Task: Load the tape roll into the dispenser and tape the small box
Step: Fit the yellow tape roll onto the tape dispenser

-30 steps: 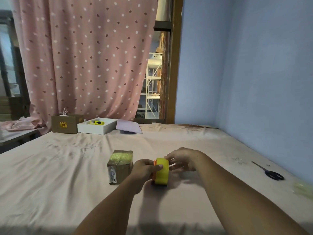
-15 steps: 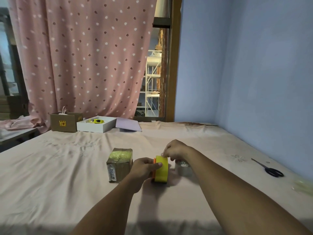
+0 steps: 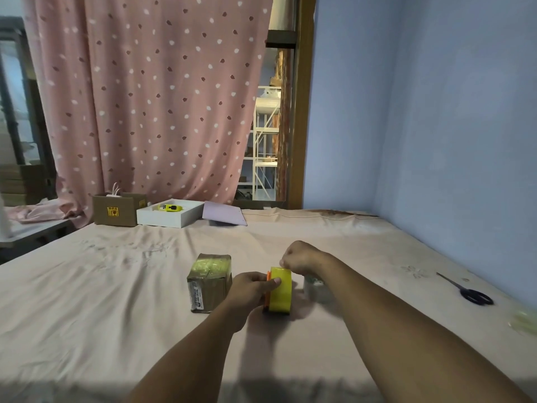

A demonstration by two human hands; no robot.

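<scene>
left hand [image 3: 250, 289] fingers curl around the yellow tape roll [image 3: 280, 289], standing on edge in its orange dispenser [image 3: 268, 286] on the bed sheet [image 3: 116, 301]; right hand [image 3: 299, 257] pinches the roll's top. just left sits the small box [image 3: 209, 282], brown, its top taped yellow-green.

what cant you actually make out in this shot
Head view only:
- Dispenser: mostly hidden behind the yellow tape roll and left hand; only an orange edge shows.
- Right hand fingertips: curled at the roll's top, so whether they pinch the tape end is unclear.
- Clear object behind the right forearm: partly covered, blurred.
- Small box label: too small to read.
</scene>
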